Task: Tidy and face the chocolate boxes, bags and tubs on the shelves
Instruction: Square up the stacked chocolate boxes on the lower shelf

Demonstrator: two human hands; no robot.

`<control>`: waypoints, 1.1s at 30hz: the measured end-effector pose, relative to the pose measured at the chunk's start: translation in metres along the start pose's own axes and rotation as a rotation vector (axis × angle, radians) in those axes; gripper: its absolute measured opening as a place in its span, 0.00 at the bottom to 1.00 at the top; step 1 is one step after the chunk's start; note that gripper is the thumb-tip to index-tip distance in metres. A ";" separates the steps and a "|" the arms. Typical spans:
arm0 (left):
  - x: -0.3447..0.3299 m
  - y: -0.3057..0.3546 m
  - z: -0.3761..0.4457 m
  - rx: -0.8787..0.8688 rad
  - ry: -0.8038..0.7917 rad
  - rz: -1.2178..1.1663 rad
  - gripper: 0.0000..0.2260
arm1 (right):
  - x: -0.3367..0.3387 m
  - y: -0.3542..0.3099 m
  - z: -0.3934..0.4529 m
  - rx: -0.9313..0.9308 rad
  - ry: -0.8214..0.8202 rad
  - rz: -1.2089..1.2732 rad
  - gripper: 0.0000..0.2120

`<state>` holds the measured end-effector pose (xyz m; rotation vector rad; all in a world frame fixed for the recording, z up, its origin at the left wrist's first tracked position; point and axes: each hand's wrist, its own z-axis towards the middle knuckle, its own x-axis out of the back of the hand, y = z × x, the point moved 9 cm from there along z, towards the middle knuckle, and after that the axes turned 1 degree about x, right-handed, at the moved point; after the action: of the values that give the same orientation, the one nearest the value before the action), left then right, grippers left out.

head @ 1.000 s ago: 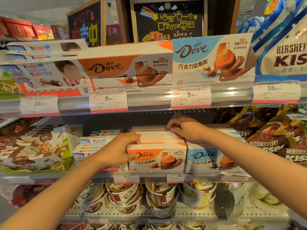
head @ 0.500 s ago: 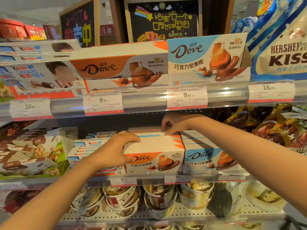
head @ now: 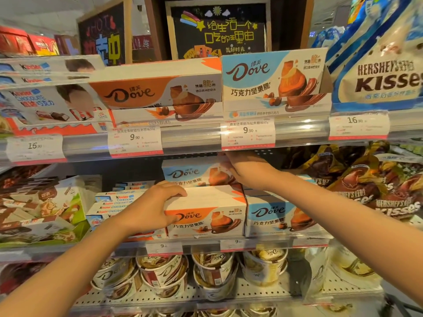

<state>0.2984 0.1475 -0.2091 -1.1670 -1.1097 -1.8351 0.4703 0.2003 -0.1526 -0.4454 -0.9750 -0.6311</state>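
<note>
On the middle shelf stands an orange Dove box stack [head: 206,216] with a blue Dove box stack [head: 281,217] to its right. My left hand [head: 151,209] grips the left end of the orange stack, thumb on its front. My right hand [head: 242,170] holds the right end of a single blue Dove box [head: 190,173], lifted and tilted face-forward above the orange stack, just under the upper shelf rail. Fingertips of that hand are hidden behind the box.
Kinder boxes [head: 114,203] lie left of the orange stack. Hershey's Kisses bags [head: 370,193] fill the right side. Dove tubs [head: 212,271] sit on the lower shelf. The upper shelf carries orange [head: 155,92] and blue Dove display boxes [head: 272,76] behind price tags.
My right hand has risen from the top of the stacks and lifted a blue Dove box, tipping its face toward me. My left hand stays on the orange stack.
</note>
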 end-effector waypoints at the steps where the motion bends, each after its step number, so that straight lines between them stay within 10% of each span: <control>1: 0.000 0.002 0.001 -0.009 -0.006 0.011 0.24 | 0.009 0.000 -0.005 0.001 0.054 -0.015 0.11; 24: -0.076 0.117 0.084 -0.112 -0.154 0.137 0.39 | 0.107 0.074 -0.119 -0.155 0.186 -0.120 0.11; 33: -0.077 0.112 0.083 -0.130 -0.136 0.000 0.31 | 0.097 0.107 -0.119 -0.294 0.102 -0.041 0.15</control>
<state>0.4521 0.1861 -0.2276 -1.3848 -1.0779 -1.8741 0.6548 0.1792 -0.1352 -0.6472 -0.7984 -0.8308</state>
